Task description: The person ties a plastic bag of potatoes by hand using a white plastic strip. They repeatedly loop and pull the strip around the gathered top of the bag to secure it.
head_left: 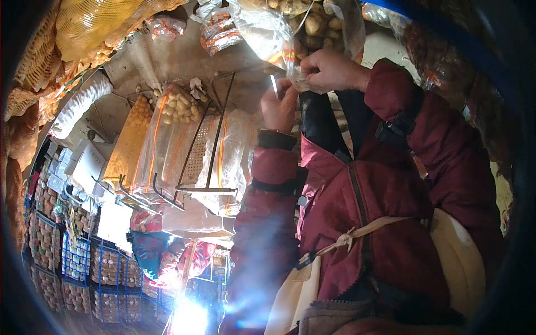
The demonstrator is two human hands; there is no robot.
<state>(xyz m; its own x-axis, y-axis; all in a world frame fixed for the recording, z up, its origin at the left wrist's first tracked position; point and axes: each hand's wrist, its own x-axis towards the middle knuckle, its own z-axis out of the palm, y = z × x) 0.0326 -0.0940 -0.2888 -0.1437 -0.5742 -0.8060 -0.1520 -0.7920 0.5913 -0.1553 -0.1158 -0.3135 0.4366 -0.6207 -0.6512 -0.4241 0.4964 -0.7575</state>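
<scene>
A clear plastic sack point(262, 28) with orange stripes holds potatoes point(315, 23) at the top of the view. My right hand point(334, 70) is closed on the gathered plastic at the sack's near edge, fingers bent inward. Just left of it, my left hand point(279, 107) is closed with its fingertips raised toward the same plastic. A thin, bright white strip point(273, 84) stands up at the left fingers. I cannot tell what the left fingers pinch.
Left of my arms are a metal frame point(207, 190), clear striped bags point(229, 145), a sack of small potatoes point(180, 109) and an orange mesh sack point(129, 139). Full mesh sacks point(84, 28) line the upper left. Stacked crates point(75, 259) stand at lower left.
</scene>
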